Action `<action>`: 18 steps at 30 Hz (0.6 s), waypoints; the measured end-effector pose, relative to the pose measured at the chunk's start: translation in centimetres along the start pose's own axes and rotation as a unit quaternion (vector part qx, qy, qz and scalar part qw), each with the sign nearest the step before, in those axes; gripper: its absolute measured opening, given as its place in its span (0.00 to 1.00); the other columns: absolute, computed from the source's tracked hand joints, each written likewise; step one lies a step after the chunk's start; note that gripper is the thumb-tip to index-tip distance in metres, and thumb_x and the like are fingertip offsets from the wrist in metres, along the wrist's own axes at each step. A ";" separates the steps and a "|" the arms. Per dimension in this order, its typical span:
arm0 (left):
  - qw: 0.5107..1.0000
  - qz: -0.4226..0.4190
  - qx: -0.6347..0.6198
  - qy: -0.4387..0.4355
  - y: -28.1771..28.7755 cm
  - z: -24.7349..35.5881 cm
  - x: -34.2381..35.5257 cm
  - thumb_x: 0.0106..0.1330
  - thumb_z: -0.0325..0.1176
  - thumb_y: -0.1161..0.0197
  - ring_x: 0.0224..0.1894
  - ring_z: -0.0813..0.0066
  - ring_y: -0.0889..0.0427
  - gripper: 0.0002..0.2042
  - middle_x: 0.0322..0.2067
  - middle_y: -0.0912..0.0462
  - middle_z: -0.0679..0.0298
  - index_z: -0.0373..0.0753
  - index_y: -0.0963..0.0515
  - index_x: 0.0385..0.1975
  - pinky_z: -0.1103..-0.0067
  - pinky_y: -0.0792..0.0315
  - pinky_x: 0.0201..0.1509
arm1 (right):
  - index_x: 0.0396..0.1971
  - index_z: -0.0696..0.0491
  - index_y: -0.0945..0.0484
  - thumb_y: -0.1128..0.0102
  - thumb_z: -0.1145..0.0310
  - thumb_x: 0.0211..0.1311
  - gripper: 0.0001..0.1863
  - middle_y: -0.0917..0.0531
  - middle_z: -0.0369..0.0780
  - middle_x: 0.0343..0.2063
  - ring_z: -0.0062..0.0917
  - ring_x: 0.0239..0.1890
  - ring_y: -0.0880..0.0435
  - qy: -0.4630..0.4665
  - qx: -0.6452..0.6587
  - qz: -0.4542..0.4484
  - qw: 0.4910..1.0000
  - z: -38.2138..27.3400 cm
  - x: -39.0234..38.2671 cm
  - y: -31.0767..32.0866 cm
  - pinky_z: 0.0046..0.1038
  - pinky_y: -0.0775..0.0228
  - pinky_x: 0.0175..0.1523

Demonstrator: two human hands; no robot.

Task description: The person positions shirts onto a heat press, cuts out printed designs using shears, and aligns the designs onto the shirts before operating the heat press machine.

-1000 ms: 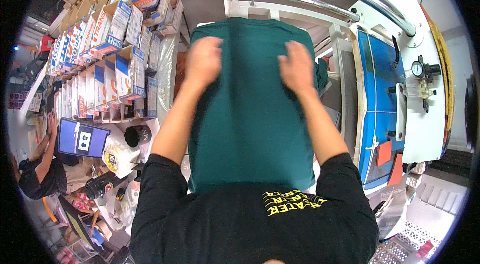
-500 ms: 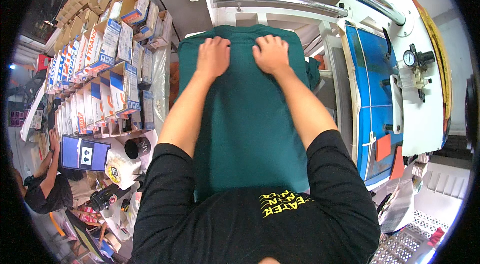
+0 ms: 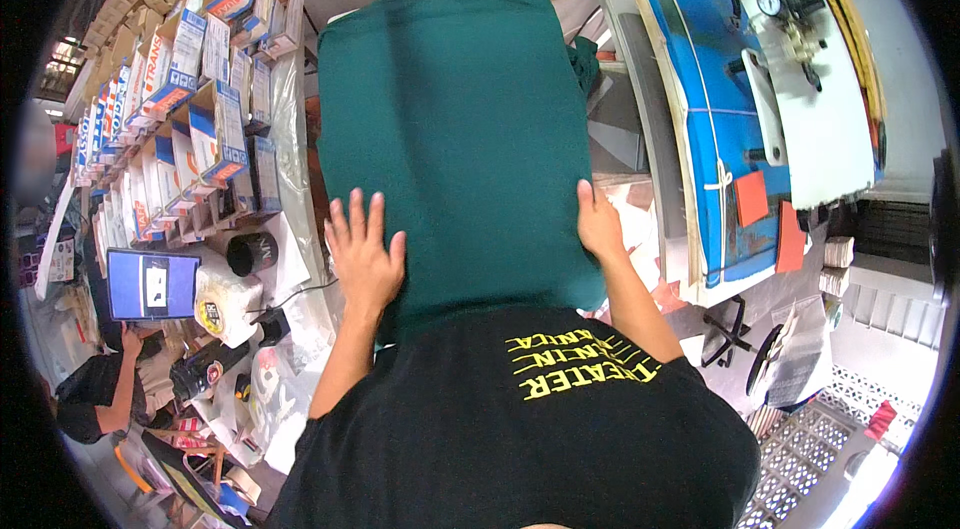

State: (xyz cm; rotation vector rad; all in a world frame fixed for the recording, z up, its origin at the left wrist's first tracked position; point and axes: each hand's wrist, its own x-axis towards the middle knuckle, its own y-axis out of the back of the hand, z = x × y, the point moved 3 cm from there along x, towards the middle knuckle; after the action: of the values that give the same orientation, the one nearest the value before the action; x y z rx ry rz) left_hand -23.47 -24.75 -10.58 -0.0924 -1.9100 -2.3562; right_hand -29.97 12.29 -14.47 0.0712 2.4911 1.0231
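A dark green shirt (image 3: 455,119) lies spread over a flat board in front of me, slightly creased along a vertical band. My left hand (image 3: 365,259) rests open on the shirt's lower left part, fingers spread and pointing forward. At the shirt's right edge, my right hand (image 3: 600,227) has its thumb along the border and its fingers curled round the side, partly hidden.
To the right is a white heat press (image 3: 820,129) with a blue padded plate (image 3: 680,49) and gauge. Cardboard boxes (image 3: 215,129), a purple screen (image 3: 150,284) and a black mug (image 3: 250,254) crowd the left. A co-worker's arm (image 3: 115,399) shows lower left.
Both my hands have drawn back from the top of the shirt to its lower sides; the right now grips the edge. The view has shifted, showing the press higher in the picture.
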 end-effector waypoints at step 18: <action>0.592 -0.114 -0.738 0.305 -7.6 -13.6 -15.9 0.72 0.43 0.42 0.38 0.75 0.18 0.14 0.39 0.17 0.65 0.37 0.23 0.42 0.75 0.24 0.47 | 0.41 0.57 0.20 0.42 0.63 0.69 0.12 0.17 0.35 0.35 0.18 0.37 0.23 -0.092 0.464 -0.125 0.872 12.1 -7.5 2.7 0.23 0.31 0.46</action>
State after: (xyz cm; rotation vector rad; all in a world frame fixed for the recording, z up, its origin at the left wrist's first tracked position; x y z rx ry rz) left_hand -8.38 -35.82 -22.61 0.7345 0.6246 -2.7526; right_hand -18.51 20.60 -17.38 0.1222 2.4847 -0.3308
